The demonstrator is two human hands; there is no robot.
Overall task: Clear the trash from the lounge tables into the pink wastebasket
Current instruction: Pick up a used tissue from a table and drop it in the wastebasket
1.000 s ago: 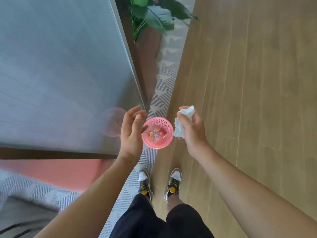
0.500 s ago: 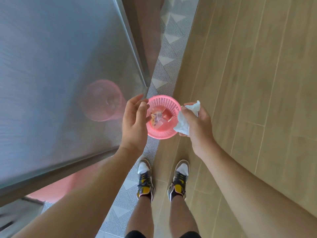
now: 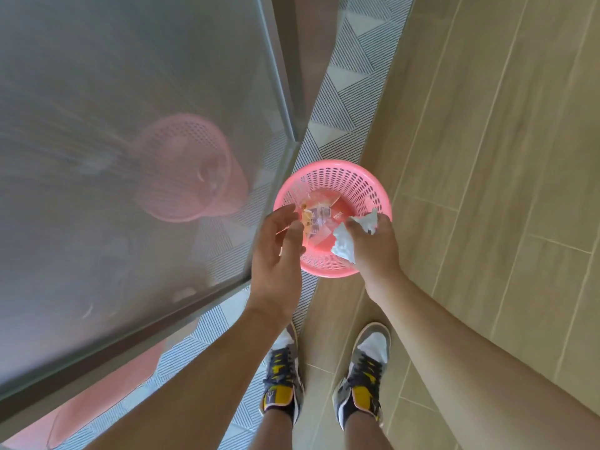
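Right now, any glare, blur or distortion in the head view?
Head view: pink wastebasket and tissue in the right hand sharp; glossy grey surface streaky, blurred, carrying the basket's pink reflection; wide-angle bows the plank floor.

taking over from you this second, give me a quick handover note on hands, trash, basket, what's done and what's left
Left hand: open, holding nothing, over the near-left rim of the pink perforated plastic wastebasket.
Right hand: grips a crumpled white tissue above the wastebasket's near rim.
Wastebasket: on the floor beside the glass table, at its corner.
Done: clear crinkled wrappers already lie inside.
Left: drop the tissue in; other tables are out of view.
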